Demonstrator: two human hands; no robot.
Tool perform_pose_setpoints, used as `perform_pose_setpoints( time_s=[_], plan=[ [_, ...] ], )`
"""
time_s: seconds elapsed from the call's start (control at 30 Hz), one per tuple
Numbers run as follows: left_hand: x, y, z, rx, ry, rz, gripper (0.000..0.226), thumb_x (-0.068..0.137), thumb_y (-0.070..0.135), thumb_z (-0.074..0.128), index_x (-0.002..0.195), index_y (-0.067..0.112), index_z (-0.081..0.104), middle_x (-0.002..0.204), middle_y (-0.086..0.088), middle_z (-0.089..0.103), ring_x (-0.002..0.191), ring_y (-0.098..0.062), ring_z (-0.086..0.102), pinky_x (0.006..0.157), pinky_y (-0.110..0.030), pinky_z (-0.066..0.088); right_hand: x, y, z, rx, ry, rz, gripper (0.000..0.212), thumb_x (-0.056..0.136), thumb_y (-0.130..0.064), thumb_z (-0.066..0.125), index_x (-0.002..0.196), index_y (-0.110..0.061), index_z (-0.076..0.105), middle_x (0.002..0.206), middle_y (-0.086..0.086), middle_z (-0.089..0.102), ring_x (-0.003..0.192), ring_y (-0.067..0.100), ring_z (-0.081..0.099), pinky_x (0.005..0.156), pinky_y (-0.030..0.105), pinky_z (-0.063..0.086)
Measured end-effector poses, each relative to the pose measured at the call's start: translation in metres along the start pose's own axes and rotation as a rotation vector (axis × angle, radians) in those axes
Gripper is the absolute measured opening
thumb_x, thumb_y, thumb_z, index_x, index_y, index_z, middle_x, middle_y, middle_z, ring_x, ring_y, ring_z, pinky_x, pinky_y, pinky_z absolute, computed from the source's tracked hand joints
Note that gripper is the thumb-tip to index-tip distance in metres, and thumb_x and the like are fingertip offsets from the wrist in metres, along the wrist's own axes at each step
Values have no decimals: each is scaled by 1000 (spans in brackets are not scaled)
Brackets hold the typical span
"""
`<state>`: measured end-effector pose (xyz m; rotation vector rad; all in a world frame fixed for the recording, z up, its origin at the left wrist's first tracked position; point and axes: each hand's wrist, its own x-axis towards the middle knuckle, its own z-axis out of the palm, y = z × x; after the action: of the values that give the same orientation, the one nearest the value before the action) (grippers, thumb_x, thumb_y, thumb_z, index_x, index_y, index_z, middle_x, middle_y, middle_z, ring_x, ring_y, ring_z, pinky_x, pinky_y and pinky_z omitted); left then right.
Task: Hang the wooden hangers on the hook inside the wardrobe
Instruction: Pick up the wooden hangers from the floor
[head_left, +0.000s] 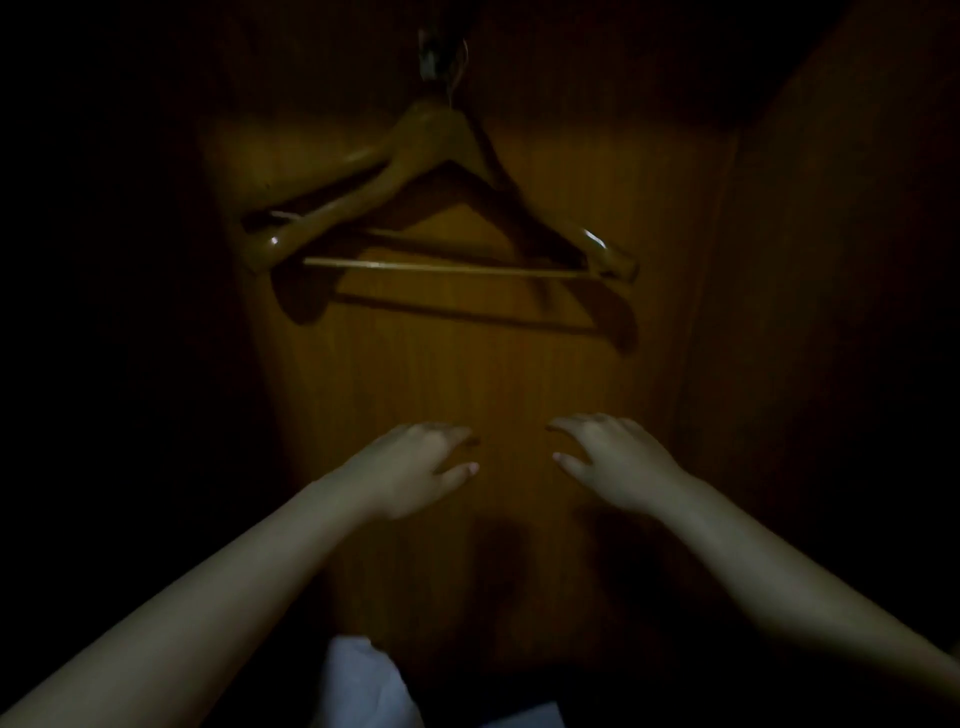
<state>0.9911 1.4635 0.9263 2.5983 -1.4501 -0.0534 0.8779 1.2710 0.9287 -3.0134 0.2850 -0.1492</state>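
Observation:
Two wooden hangers (415, 176) hang from a metal hook (434, 57) high on the wardrobe's wooden back panel (457, 374). They overlap, one skewed to the left, and a pale crossbar (441, 267) runs along the front one. Well below them, my left hand (415, 467) and my right hand (613, 457) reach forward side by side. Both have fingers spread and hold nothing. Neither hand touches a hanger.
The wardrobe interior is dim, lit only in the middle. A wooden side wall (831, 312) closes the right; the left is in darkness. Something white, perhaps cloth (363, 686), lies at the bottom between my forearms.

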Motion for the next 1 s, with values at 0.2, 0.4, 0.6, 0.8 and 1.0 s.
perform_pose_setpoints(
  time_s=[0.2,0.4,0.6,0.8,1.0],
  plan=[
    [-43,12,93,-262,-191,44,36,93,44,44,124,26,50,104,-5,67,89,-21,66,80,-46,54,-86,-3,94,128,-203,253,44,96,-36,42,139,-24,39,136,2,53,121,21,53,96,36,43],
    [-99,36,198,-356,-444,123,26,95,30,45,113,17,58,104,-11,67,92,-25,63,84,-45,51,-188,-7,197,275,-373,527,37,97,-30,41,132,-21,49,132,4,55,117,22,54,95,33,46],
    [-151,68,290,-433,-675,46,26,94,27,49,112,13,61,108,-8,66,101,-20,61,89,-29,48,-303,-20,265,418,-442,757,35,97,-32,41,130,-22,49,131,0,55,118,19,53,89,21,41],
    [-210,103,369,-355,-964,102,29,95,26,47,109,4,61,111,-9,65,97,-17,58,77,-24,46,-428,-19,320,532,-606,1109,37,96,-37,41,129,-23,48,130,5,55,115,22,55,95,30,45],
    [-262,130,420,-220,-1155,47,15,96,22,44,83,21,52,69,10,40,62,2,37,68,-25,39,-556,-20,342,752,-593,1410,34,96,-26,47,123,-8,56,126,15,58,112,29,57,92,34,45]
  ],
)
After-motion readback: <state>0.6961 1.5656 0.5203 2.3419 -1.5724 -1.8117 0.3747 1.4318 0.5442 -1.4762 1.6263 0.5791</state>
